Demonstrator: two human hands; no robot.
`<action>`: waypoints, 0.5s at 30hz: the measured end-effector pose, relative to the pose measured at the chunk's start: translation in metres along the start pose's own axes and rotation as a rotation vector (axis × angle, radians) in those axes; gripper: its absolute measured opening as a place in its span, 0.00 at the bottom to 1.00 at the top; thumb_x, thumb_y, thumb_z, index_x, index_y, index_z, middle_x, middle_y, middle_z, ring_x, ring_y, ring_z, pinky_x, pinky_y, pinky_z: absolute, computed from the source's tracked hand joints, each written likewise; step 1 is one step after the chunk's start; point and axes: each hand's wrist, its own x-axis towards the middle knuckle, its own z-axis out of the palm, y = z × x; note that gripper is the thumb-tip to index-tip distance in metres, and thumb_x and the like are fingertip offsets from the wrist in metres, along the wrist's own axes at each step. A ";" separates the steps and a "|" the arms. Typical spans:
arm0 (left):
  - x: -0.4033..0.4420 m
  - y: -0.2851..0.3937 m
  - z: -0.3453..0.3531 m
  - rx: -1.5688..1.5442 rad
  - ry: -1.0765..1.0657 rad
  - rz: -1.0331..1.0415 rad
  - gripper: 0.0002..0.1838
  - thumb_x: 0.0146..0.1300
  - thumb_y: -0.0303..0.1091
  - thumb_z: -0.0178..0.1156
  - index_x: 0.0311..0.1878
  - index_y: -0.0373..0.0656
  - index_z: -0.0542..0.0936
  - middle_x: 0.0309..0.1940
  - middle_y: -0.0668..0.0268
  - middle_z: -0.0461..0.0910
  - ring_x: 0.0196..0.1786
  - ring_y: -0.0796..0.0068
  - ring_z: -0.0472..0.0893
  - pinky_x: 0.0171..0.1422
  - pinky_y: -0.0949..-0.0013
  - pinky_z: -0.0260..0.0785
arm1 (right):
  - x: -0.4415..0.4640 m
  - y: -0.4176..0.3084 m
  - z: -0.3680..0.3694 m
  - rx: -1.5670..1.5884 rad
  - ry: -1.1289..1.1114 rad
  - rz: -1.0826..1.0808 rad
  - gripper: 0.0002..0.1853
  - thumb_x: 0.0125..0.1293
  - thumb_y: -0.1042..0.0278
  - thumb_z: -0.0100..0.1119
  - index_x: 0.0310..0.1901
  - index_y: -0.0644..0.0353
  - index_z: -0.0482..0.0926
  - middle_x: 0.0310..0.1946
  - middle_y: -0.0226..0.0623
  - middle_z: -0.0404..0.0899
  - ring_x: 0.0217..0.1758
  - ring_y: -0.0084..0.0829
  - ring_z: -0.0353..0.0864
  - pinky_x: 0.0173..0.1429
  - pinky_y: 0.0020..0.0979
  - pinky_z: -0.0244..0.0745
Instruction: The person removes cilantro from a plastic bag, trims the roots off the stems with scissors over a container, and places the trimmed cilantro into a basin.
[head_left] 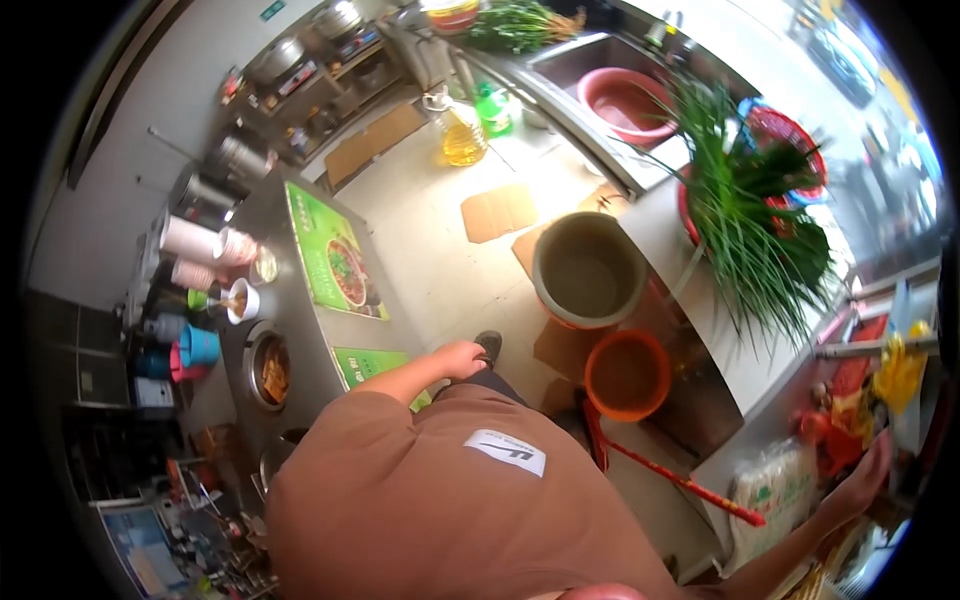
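Note:
My left hand [459,360] hangs low beside my dark trousers, above a dark shoe [489,346]; its fingers look curled, but what they hold, if anything, is hidden. Out at the far right is my right hand [870,470], raised near a red plastic thing [832,440] and a yellow bag [899,372] on a cluttered shelf. Blur there hides whether the fingers touch anything. Below that hand stands a clear bag with white contents [772,500]. Long green stalks [745,220] lie across the white counter [690,270].
A grey-green tub [588,270] and an orange bucket [627,375] stand on the floor, with a red-handled tool [680,482] nearby. A pink basin [628,104] sits in the sink. Oil jug [463,135] and cardboard [499,213] are farther off; a steel counter [345,260] is left.

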 end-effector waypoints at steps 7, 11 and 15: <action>0.031 -0.199 -0.009 -0.102 0.016 -0.260 0.22 0.64 0.45 0.58 0.55 0.42 0.82 0.52 0.51 0.83 0.56 0.51 0.81 0.61 0.53 0.72 | -0.167 -0.216 0.184 0.648 -0.403 0.549 0.08 0.72 0.78 0.53 0.49 0.64 0.79 0.40 0.32 0.79 0.40 0.23 0.76 0.46 0.25 0.76; 0.047 -0.273 -0.071 -0.149 0.008 -0.323 0.23 0.64 0.46 0.59 0.55 0.40 0.82 0.53 0.50 0.82 0.57 0.50 0.80 0.61 0.54 0.72 | -0.185 -0.325 0.282 0.770 -0.690 0.888 0.11 0.73 0.73 0.54 0.53 0.65 0.78 0.45 0.33 0.79 0.45 0.22 0.78 0.49 0.23 0.76; 0.054 -0.324 -0.139 -0.314 0.353 -0.324 0.18 0.66 0.42 0.56 0.49 0.38 0.82 0.48 0.51 0.84 0.52 0.50 0.82 0.57 0.52 0.73 | -0.137 -0.389 0.370 0.715 -0.893 0.468 0.11 0.71 0.78 0.54 0.53 0.68 0.78 0.48 0.38 0.78 0.51 0.29 0.78 0.55 0.28 0.76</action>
